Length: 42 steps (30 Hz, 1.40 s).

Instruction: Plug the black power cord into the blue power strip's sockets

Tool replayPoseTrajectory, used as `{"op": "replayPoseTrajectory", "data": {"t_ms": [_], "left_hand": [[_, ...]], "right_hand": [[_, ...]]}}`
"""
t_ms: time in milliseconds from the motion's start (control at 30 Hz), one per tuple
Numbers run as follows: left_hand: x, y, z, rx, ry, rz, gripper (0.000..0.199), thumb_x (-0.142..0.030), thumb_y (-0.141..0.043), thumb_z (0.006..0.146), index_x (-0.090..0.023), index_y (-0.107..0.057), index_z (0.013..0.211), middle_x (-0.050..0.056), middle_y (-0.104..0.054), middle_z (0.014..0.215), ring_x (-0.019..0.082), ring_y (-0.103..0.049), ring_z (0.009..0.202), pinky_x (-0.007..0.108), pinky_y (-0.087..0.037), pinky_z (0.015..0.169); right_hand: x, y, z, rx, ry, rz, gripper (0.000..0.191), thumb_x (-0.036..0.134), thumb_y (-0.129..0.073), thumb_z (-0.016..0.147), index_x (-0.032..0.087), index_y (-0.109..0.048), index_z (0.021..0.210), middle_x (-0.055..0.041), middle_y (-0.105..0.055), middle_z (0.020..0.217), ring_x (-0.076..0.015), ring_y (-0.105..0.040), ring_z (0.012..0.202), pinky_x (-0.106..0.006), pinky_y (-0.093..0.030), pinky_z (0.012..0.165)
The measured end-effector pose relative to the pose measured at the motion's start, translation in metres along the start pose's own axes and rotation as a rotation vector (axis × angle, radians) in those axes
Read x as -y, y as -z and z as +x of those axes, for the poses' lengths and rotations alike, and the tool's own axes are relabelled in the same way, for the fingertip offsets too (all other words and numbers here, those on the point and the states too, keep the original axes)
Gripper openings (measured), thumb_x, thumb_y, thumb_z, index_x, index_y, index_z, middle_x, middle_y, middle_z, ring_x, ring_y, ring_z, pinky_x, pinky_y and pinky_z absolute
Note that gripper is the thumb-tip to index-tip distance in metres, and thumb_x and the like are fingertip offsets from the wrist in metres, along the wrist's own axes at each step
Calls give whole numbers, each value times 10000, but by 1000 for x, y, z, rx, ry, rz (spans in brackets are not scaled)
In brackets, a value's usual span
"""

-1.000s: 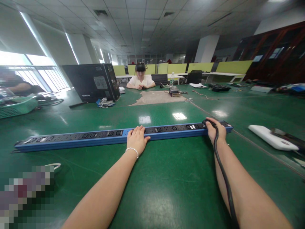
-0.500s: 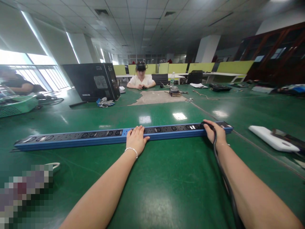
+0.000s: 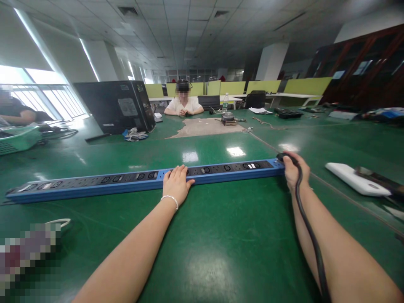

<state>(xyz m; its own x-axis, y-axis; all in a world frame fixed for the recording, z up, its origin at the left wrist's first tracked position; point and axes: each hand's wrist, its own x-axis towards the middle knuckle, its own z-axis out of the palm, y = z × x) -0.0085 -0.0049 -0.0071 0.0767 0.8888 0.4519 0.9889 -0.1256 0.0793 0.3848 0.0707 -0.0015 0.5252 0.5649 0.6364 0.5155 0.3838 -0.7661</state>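
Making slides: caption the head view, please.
Left hand rests on a blue power strip; right hand grips a black cord.

The power strip [image 3: 94,190] is blue and black, the cord [image 3: 307,227] black, the table [image 3: 217,227] green.

Long blue power strip [image 3: 145,185] with black socket panels and some white labels, lying flat, sockets up, stretching out both sides of the left hand [image 3: 176,182]. The black plug [image 3: 285,157] is pinched in the right hand [image 3: 297,171] at one end of the strip; can't tell if it's seated. Its thick black cable [image 3: 311,237] snakes down over the right forearm.
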Motion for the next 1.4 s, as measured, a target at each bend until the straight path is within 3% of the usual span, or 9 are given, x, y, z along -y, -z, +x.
{"op": "replayPoseTrajectory", "data": {"t_ms": [133,300,667,933,1067,1233,1400], "left_hand": [[0,1,0,12,3,8,475,-421,-411,876,-178,-453,1281,89,-473,1368,235,-399,1271,417,-250,1049],[-1,2,0,17,4,13,477,-424,-413,872,-186,-450,1284,89,-468,1372,235,-393,1276,415,-245,1054],[-2,4,0,18,4,13,471,-424,-417,871,-192,-453,1279,92,-474,1367,232,-403,1270,415,-252,1054],[-2,4,-1,6,1,7,471,-409,-433,865,-179,-459,1275,94,-475,1366,236,-405,1268,421,-260,1050],[-1,3,-1,6,0,3,464,-409,-428,869,-180,-462,1272,91,-477,1364,236,-404,1269,420,-262,1048],[-1,2,0,1,6,4,474,-428,-425,867,-190,-457,1276,87,-477,1364,232,-405,1267,416,-251,1054],[-1,2,0,8,7,6,480,-434,-420,867,-188,-455,1278,91,-481,1361,235,-406,1266,419,-254,1051]], "right_hand": [[-3,0,1,77,-18,-96,284,348,-565,705,192,-677,915,-49,-685,853,-208,-625,830,-387,-490,852],[1,2,2,141,64,-196,252,311,-556,705,209,-684,897,-45,-696,895,-213,-630,867,-385,-482,880],[-6,5,1,188,74,-301,284,326,-549,703,214,-693,921,-57,-692,877,-252,-619,903,-429,-461,894],[-13,4,-4,142,48,-319,291,349,-544,713,225,-691,931,-46,-684,852,-240,-614,850,-454,-449,883],[-15,2,-3,130,47,-196,281,350,-565,704,202,-688,909,-55,-688,881,-231,-619,862,-451,-439,901],[-9,-3,1,-49,44,35,338,409,-496,788,193,-653,995,-60,-673,956,-207,-625,874,-388,-483,845],[0,-10,-5,145,49,-54,334,429,-541,756,196,-677,953,-58,-687,901,-212,-625,848,-388,-490,833]]}}
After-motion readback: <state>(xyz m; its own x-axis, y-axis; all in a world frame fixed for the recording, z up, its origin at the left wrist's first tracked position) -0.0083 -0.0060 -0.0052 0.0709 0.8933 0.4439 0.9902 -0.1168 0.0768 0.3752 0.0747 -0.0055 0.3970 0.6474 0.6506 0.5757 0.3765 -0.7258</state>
